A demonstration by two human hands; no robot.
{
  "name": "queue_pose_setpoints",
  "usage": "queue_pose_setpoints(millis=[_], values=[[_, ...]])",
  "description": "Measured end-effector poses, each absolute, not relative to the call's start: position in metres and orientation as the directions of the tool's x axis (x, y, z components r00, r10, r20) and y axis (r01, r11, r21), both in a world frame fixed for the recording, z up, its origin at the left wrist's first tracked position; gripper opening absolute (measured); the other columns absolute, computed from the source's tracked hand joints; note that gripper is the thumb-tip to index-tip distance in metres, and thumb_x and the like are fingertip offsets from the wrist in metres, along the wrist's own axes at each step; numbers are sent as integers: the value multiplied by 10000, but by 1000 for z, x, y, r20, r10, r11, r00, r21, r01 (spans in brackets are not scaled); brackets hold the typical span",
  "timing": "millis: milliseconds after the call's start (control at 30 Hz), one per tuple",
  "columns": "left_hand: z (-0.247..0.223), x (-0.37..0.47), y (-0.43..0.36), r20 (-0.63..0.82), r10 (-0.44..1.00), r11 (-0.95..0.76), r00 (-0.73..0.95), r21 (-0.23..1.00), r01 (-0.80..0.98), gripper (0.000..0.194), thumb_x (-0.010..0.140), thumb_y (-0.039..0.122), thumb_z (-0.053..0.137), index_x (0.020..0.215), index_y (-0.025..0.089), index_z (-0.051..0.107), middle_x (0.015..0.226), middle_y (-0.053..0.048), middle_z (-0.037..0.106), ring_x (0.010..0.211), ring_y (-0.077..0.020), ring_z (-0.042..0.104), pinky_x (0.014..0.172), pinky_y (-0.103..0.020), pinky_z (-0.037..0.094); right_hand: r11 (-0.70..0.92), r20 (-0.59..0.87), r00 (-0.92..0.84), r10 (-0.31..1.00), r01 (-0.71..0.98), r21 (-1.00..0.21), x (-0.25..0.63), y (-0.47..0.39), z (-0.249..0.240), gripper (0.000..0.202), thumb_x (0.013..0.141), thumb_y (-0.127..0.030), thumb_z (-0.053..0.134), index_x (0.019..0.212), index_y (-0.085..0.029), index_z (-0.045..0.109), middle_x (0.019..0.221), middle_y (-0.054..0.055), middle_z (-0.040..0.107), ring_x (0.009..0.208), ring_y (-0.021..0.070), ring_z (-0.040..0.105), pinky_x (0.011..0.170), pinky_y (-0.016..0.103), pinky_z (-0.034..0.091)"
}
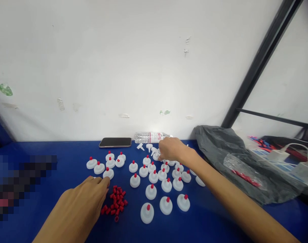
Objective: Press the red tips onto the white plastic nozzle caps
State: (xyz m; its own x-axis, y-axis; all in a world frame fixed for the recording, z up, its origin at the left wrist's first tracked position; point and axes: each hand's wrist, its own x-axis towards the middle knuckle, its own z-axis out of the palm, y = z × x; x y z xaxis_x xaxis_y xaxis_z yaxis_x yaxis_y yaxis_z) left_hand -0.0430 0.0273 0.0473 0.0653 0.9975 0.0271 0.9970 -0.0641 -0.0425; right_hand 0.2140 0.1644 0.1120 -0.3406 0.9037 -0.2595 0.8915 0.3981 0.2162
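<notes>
My left hand [84,199] is low over the table beside a pile of small red tips [116,200]. Its fingers are curled and pressed together close to a white nozzle cap [108,173]; what they hold, if anything, is hidden. My right hand [171,148] reaches to the back, fingers bent down at several white nozzle caps without red tips [149,147]. Its fingertips touch or nearly touch one of these caps; its grip is partly hidden. Many white caps with red tips [151,191] stand upright across the middle, with a smaller group on the left.
A phone [115,142] and a clear plastic bottle [149,137] lie along the wall. Dark grey plastic sheeting [214,155] spreads at the right, bearing a clear bag of red pieces [245,173]. Power strips with plugs [278,154] lie beyond it, near a black metal post [255,74].
</notes>
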Motion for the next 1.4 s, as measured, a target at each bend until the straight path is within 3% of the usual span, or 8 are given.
queue_pose_setpoints(millis=[167,300,467,633,833,1033,1233,1400], values=[[62,-35,24,-9,998,-67,66,-159,985,539,930,12,408,1256,238,773,1281,-126,784,1110,-329,780,812,-408,654,381,-192,-348,918,908,173,218,160,122,350,1050,-393,703,1330,-187,664,1346,101,679,1135,256,706,964,476,616],[50,-43,22,219,959,-139,182,-199,970,561,1001,95,308,1284,257,765,1378,-115,756,1053,-311,807,667,-371,668,416,-50,-413,909,907,65,227,148,142,277,974,-240,770,1228,-148,708,1207,136,738,1086,281,705,917,429,583],[33,-56,19,588,717,-268,375,-265,926,596,1047,132,231,1376,245,716,1306,-113,798,1077,-286,818,651,-334,687,655,51,-658,752,735,-175,221,118,157,306,970,-264,747,1261,-266,651,1226,35,735,1039,205,678,805,302,515],[43,-50,17,688,539,-403,485,-295,866,492,1087,139,280,1318,210,708,1224,-82,825,1084,-234,820,802,-306,693,800,101,-815,571,524,-292,203,89,149,267,944,-163,650,1195,-235,595,1133,52,670,1016,226,609,763,307,443],[59,-34,17,741,488,-434,460,-251,865,587,1133,189,204,1193,232,786,1045,-39,864,817,-147,844,578,-176,622,822,134,-832,539,484,-300,197,78,146,242,961,-155,635,1171,-231,541,1115,33,615,958,198,574,739,294,422],[44,-42,18,722,581,-466,377,-85,881,505,1131,288,293,1350,308,748,1171,-40,841,904,-182,835,631,-210,643,805,150,-819,553,480,-349,198,79,151,173,977,-215,635,1121,-246,544,1069,18,622,904,187,563,700,293,416],[45,-43,17,763,564,-474,316,-14,880,398,1081,263,434,1247,343,787,1176,32,853,943,-160,836,857,-216,656,822,202,-828,524,429,-375,197,81,151,193,958,-219,686,1124,-239,589,1112,29,673,951,188,603,744,305,459],[56,-33,7,701,707,-338,-92,449,827,223,958,546,688,1044,371,796,802,93,819,591,-122,737,559,-184,595,803,305,-844,441,219,-554,197,88,153,164,1012,-145,680,1122,-251,622,1191,4,725,1090,163,705,932,318,547]])
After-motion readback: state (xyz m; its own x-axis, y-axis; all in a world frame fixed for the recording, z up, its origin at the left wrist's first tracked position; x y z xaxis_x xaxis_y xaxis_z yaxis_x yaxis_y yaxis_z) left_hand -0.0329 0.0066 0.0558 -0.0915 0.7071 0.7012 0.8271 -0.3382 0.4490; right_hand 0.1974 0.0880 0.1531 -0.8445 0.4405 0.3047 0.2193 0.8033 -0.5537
